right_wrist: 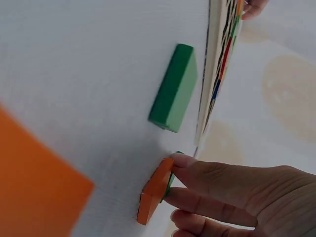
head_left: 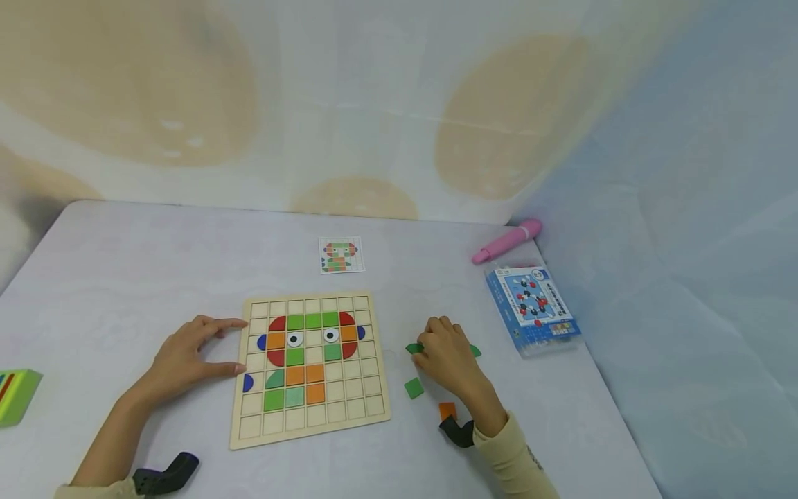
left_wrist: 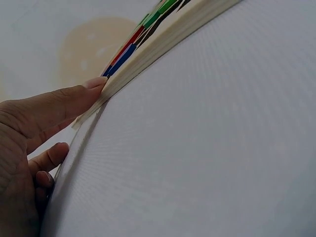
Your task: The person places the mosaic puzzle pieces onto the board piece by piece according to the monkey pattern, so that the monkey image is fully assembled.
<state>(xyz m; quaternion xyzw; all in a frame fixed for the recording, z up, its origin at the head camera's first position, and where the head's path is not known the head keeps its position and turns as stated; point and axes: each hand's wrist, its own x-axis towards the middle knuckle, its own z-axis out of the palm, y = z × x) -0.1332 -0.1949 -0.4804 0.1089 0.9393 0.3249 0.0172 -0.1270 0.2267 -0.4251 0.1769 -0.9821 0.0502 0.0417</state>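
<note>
A wooden grid board [head_left: 312, 414] lies on the table with coloured tiles forming a figure with two eye pieces. My left hand [head_left: 187, 353] rests at its left edge, thumb and index finger extended and touching the rim; the left wrist view shows the thumb [left_wrist: 94, 83] against the board's side. To the board's right, my right hand [head_left: 450, 353] is low over loose pieces. In the right wrist view, its thumb and fingertips pinch an orange tile [right_wrist: 154, 190], which the hand hides in the head view. Green curved pieces [head_left: 476, 351] peek out on both sides of that hand.
A green square tile [head_left: 413, 388] and another orange tile [head_left: 447, 411] lie near the right wrist. Behind the board is a pattern card [head_left: 341, 255]. A blue box [head_left: 533, 305] and a pink pen-like object [head_left: 508, 241] sit at right, a green object [head_left: 19, 396] far left.
</note>
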